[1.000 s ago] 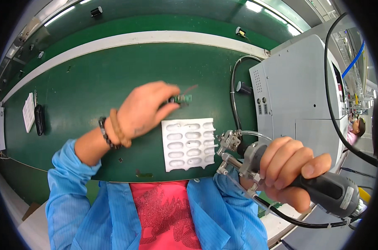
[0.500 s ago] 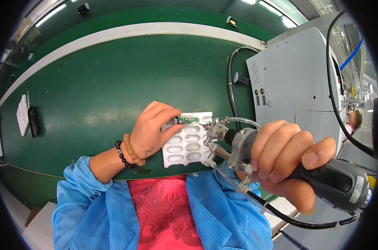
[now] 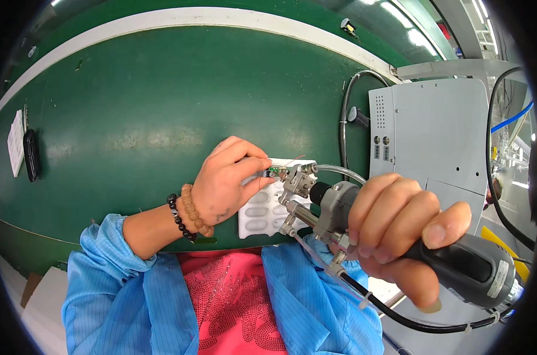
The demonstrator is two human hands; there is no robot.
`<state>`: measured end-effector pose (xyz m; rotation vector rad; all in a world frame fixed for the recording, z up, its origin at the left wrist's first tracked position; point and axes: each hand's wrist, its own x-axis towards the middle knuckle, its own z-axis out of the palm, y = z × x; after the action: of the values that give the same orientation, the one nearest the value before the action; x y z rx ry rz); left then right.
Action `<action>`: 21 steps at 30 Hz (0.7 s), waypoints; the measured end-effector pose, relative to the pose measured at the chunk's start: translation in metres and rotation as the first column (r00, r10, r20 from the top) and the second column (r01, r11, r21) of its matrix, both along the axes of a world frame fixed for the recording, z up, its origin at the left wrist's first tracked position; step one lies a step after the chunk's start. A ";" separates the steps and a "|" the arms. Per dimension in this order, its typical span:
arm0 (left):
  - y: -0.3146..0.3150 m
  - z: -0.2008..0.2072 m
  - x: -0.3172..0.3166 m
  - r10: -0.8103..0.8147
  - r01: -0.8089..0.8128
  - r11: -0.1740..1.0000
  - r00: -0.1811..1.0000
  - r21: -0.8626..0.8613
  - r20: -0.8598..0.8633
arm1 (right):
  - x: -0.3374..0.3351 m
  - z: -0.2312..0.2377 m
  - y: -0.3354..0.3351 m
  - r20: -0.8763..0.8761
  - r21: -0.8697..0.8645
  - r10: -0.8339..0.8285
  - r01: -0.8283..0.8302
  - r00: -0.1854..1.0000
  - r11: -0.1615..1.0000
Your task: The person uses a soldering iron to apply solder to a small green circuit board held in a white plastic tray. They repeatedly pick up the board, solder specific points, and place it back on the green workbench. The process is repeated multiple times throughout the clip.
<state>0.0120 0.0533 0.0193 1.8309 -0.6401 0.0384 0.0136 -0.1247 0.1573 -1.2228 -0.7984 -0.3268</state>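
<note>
Over the white tray (image 3: pixel 256 225) with oval hollows, my left hand (image 3: pixel 230 180) pinches a small green circuit board (image 3: pixel 275 170) between thumb and fingers. A thin reddish wire sticks up from the board. My right hand (image 3: pixel 398 231) is wrapped round the black grip of a powered hand tool (image 3: pixel 333 207), which has a metal front block, a clear tube and a black hose. The tool's front end is close against the board's right end. Whether its tip touches the board I cannot tell, as the metal block covers that spot and part of the tray.
A grey machine cabinet (image 3: pixel 437 130) stands at the right, with a black cable (image 3: pixel 343 118) looping beside it. At the far left of the green table (image 3: pixel 162 94) lie a black case (image 3: pixel 31 155) and a white slab (image 3: pixel 16 145). A white strip (image 3: pixel 179 16) borders the table's back.
The view has shifted. The tool's front end has come in closer to the circuit board and now partly covers its right end. Both hands keep their hold.
</note>
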 end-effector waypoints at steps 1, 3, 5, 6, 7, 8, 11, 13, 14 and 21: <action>0.000 -0.001 0.000 -0.005 0.005 1.000 1.000 -0.007 0.005 | -0.001 -0.001 0.002 0.007 0.002 -0.005 0.005 1.000 1.000; 0.003 -0.002 0.001 -0.008 0.008 1.000 1.000 -0.013 0.006 | 0.000 0.000 0.009 0.001 -0.052 -0.014 0.014 1.000 0.999; -0.001 -0.001 0.001 -0.031 0.031 0.999 1.000 -0.025 -0.002 | -0.002 0.010 0.013 -0.021 -0.147 -0.044 0.041 0.999 0.988; -0.004 -0.001 0.001 -0.047 0.047 0.998 0.999 -0.036 -0.003 | -0.003 0.014 0.013 -0.028 -0.184 -0.061 0.055 0.998 0.981; -0.001 -0.002 0.001 -0.032 0.032 0.999 0.999 -0.022 0.001 | -0.001 0.011 0.013 -0.024 -0.170 -0.042 0.037 0.999 0.985; 0.001 -0.002 0.001 -0.017 0.017 1.000 1.000 -0.009 0.004 | 0.001 0.009 0.013 -0.023 -0.147 -0.030 0.026 0.999 0.989; 0.003 -0.001 0.001 -0.007 0.007 1.000 1.000 0.017 0.010 | -0.001 0.004 0.013 -0.009 -0.048 -0.036 0.036 0.999 0.998; 0.002 0.001 0.001 -0.015 0.014 1.000 1.000 0.008 0.012 | -0.005 -0.010 0.010 0.033 0.098 -0.058 0.055 0.998 0.994; 0.001 0.001 0.002 -0.023 0.023 1.000 1.000 -0.001 0.011 | -0.006 -0.012 0.009 0.038 0.110 -0.066 0.061 0.997 0.992; 0.006 -0.003 0.001 -0.016 0.016 1.000 1.000 -0.013 0.009 | 0.006 0.005 0.018 -0.043 -0.144 -0.002 -0.004 0.999 0.990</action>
<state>0.0135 0.0590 0.0158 1.8139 -0.6588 0.0402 0.0195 -0.1067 0.1619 -1.3606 -0.7961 -0.2445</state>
